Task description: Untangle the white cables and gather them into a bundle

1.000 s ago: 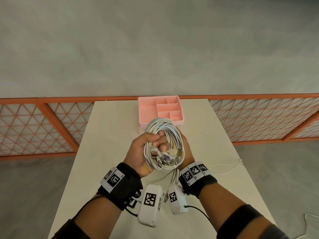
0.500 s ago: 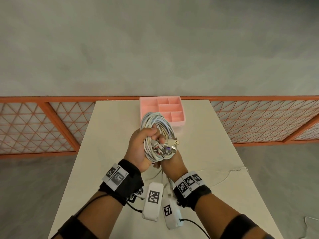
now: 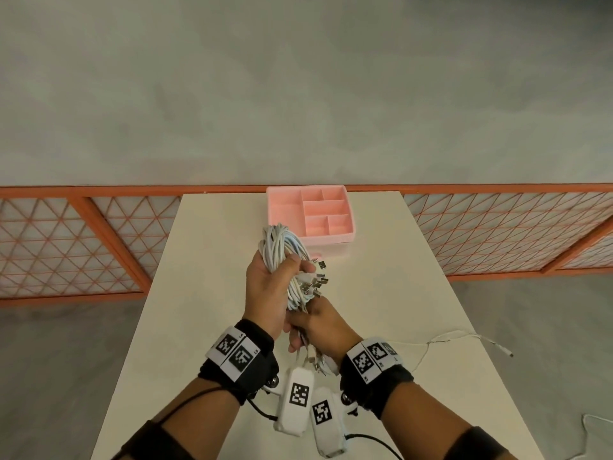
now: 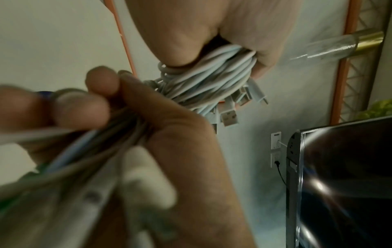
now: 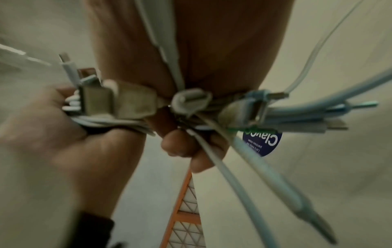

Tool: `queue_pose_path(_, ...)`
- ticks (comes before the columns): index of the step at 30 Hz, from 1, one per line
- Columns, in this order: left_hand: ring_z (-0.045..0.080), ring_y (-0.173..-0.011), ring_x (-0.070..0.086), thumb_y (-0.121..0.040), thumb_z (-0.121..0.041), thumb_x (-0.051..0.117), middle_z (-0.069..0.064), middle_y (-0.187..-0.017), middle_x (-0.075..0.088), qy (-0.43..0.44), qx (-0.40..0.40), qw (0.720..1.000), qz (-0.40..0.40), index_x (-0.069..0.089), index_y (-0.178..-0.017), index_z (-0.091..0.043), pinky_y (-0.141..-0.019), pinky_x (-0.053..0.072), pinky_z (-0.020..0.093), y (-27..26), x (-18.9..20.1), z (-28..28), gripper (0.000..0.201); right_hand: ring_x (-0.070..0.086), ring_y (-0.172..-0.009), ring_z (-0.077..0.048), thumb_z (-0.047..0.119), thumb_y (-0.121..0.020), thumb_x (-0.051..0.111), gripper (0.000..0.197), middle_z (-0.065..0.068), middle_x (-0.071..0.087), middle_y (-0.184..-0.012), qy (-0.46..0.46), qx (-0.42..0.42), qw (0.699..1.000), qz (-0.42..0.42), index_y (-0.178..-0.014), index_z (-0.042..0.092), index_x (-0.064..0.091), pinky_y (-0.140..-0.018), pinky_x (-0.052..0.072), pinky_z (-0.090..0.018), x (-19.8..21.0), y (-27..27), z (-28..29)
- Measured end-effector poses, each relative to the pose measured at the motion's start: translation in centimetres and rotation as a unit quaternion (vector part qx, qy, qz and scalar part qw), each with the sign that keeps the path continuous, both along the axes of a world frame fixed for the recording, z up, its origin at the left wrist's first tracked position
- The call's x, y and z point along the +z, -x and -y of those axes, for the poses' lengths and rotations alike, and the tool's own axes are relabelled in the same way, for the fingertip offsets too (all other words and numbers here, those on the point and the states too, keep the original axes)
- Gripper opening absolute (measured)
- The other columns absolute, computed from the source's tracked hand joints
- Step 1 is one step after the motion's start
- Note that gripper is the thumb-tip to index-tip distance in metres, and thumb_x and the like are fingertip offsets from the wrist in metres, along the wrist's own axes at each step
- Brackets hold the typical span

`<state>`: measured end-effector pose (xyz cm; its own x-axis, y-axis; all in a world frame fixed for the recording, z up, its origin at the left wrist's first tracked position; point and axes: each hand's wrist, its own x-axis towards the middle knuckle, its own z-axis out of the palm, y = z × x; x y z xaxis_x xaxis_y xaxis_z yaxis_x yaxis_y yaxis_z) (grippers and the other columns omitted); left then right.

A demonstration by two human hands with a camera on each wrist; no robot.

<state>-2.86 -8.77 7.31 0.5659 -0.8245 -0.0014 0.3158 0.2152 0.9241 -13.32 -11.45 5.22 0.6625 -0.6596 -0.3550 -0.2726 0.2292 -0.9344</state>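
Observation:
A coil of white cables (image 3: pixel 282 250) is held upright above the table. My left hand (image 3: pixel 268 283) grips it round the middle, fingers curled over the strands (image 4: pixel 212 78). Several USB plugs (image 3: pixel 318 277) stick out to the right of that hand. My right hand (image 3: pixel 318 327) sits just below, fingers curled round the loose cable tails that hang down toward my wrists. In the right wrist view the plugs (image 5: pixel 99 100) and tails (image 5: pixel 244 159) fan out across my right palm. How the strands lie inside the left fist is hidden.
A pink divided tray (image 3: pixel 348 232) stands at the far end of the white table (image 3: pixel 212 260). One thin white cable (image 3: pixel 464 336) lies on the table to the right. Orange lattice railing (image 3: pixel 66 240) runs behind. A dark screen (image 4: pixel 339 184) shows in the left wrist view.
The right hand slid from behind the coil down to its lower end and now grips the tails. The coil is squeezed narrower and shifted slightly left and farther from me.

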Motion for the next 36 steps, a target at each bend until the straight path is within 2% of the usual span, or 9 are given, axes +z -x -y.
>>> queue_pose_path(4, 0.027, -0.085, 0.071, -0.087, -0.022, 0.062, 0.014, -0.080, 0.073, 0.010, 0.004, 0.997, 0.075, 0.056, -0.107, -0.004, -0.083, 0.056, 0.040, 0.2, -0.1, 0.1, 0.027, 0.058, -0.046, -0.023, -0.007, -0.088, 0.053, 0.016, -0.006, 0.061, -0.051, -0.057, -0.005, 0.998, 0.019, -0.074, -0.001, 0.060, -0.074, 0.050, -0.049, 0.7, 0.3, 0.3)
queue_pose_path(7, 0.024, -0.090, 0.074, -0.093, -0.009, 0.063, 0.015, -0.088, 0.074, 0.023, -0.012, 0.996, 0.090, 0.054, -0.112, -0.002, -0.078, 0.056, 0.027, 0.2, -0.4, 0.3, 0.022, 0.058, -0.053, -0.029, -0.007, -0.085, 0.058, 0.011, -0.011, 0.063, -0.059, -0.087, -0.007, 0.996, 0.034, -0.076, -0.003, 0.062, -0.076, 0.052, -0.052, 0.9, 0.6, 0.8)
queue_pose_path(11, 0.026, -0.101, 0.072, -0.087, -0.013, 0.073, 0.017, -0.097, 0.073, 0.043, -0.057, 0.986, 0.149, 0.058, -0.109, -0.020, -0.086, 0.056, 0.030, -0.4, -0.5, 0.1, 0.028, 0.060, -0.061, -0.030, -0.005, -0.084, 0.059, 0.005, -0.021, 0.064, -0.077, -0.117, 0.039, 0.992, 0.030, -0.085, -0.005, 0.063, -0.068, 0.050, -0.037, 1.1, 1.4, 1.5)
queue_pose_path(14, 0.021, -0.102, 0.071, -0.086, -0.010, 0.074, 0.018, -0.099, 0.073, 0.047, -0.069, 0.980, 0.179, 0.054, -0.114, -0.020, -0.084, 0.054, 0.027, -1.1, -0.9, 0.1, 0.036, 0.062, -0.065, -0.030, -0.005, -0.089, 0.053, 0.009, -0.018, 0.066, -0.076, -0.160, 0.068, 0.984, 0.036, -0.094, -0.005, 0.060, -0.064, 0.052, -0.034, 1.0, 1.8, 2.0)
queue_pose_path(18, 0.025, -0.100, 0.070, -0.076, -0.023, 0.080, 0.004, -0.095, 0.071, 0.026, -0.053, 0.981, 0.187, 0.050, -0.126, -0.016, -0.086, 0.058, 0.038, -1.0, -2.3, 0.1, 0.058, 0.064, -0.068, -0.029, 0.002, -0.094, 0.050, 0.012, -0.020, 0.064, -0.081, -0.201, 0.067, 0.976, 0.042, -0.101, -0.003, 0.059, -0.062, 0.053, -0.035, 1.1, 1.5, 2.1)
queue_pose_path(24, 0.013, -0.094, 0.071, -0.067, -0.043, 0.082, -0.003, -0.100, 0.071, -0.026, -0.037, 0.965, 0.257, 0.045, -0.131, -0.023, -0.088, 0.057, 0.037, -0.8, -3.8, -0.2, 0.076, 0.061, -0.061, -0.025, 0.003, -0.090, 0.040, 0.025, -0.017, 0.060, -0.075, -0.306, 0.024, 0.950, 0.065, -0.103, 0.003, 0.062, -0.055, 0.052, -0.030, 1.3, 0.9, 2.1)
queue_pose_path(28, 0.008, -0.094, 0.070, -0.073, -0.035, 0.083, -0.005, -0.102, 0.071, -0.039, -0.037, 0.953, 0.297, 0.043, -0.132, -0.016, -0.088, 0.058, 0.040, -1.3, -3.9, -0.6, 0.074, 0.060, -0.065, -0.023, 0.001, -0.090, 0.035, 0.028, -0.013, 0.062, -0.076, -0.351, 0.012, 0.935, 0.052, -0.097, 0.004, 0.062, -0.059, 0.051, -0.028, 1.9, 1.0, 2.5)
queue_pose_path(33, 0.018, -0.108, 0.065, -0.079, -0.063, 0.069, 0.006, -0.117, 0.063, -0.006, -0.121, 0.923, 0.366, 0.033, -0.139, -0.011, -0.091, 0.055, 0.044, -2.6, -3.6, -1.2, 0.088, 0.057, -0.068, -0.026, 0.007, -0.074, 0.043, 0.025, -0.013, 0.057, -0.076, -0.377, 0.023, 0.923, 0.073, -0.081, 0.003, 0.067, -0.061, 0.049, -0.030, 3.3, 1.5, 3.1)
queue_pose_path(36, 0.015, -0.118, 0.060, -0.067, -0.064, 0.079, 0.003, -0.129, 0.057, -0.019, -0.210, 0.890, 0.404, 0.017, -0.146, -0.017, -0.096, 0.053, 0.033, -3.3, -3.5, -1.9, 0.111, 0.058, -0.070, -0.027, 0.011, -0.074, 0.044, 0.036, -0.018, 0.056, -0.097, -0.400, 0.023, 0.912, 0.086, -0.103, 0.002, 0.062, -0.061, 0.051, -0.031, 3.6, 1.9, 3.4)
